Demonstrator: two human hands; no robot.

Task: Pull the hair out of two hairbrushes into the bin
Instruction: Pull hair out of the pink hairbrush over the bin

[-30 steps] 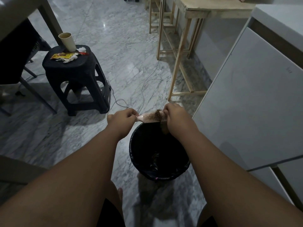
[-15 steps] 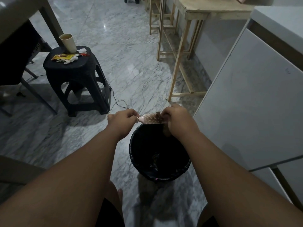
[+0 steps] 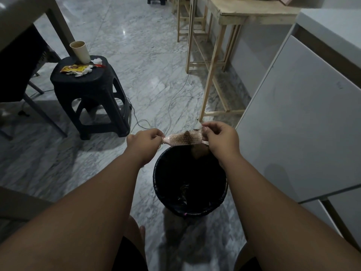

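Left grip (image 3: 144,141) clenched round hairbrush (image 3: 183,138) handle | right grip (image 3: 220,137) pinching hair (image 3: 197,153) at the head's right end | hairbrush lies crosswise above the bin (image 3: 158,173), far rim, clump dangling over it

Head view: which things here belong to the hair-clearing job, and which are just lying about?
In the job: hairbrush, held by its handle in the left hand; hair, pinched by the right hand; bin below.
Lying about: black stool with paper cup and wrappers; floor cable; wooden table.
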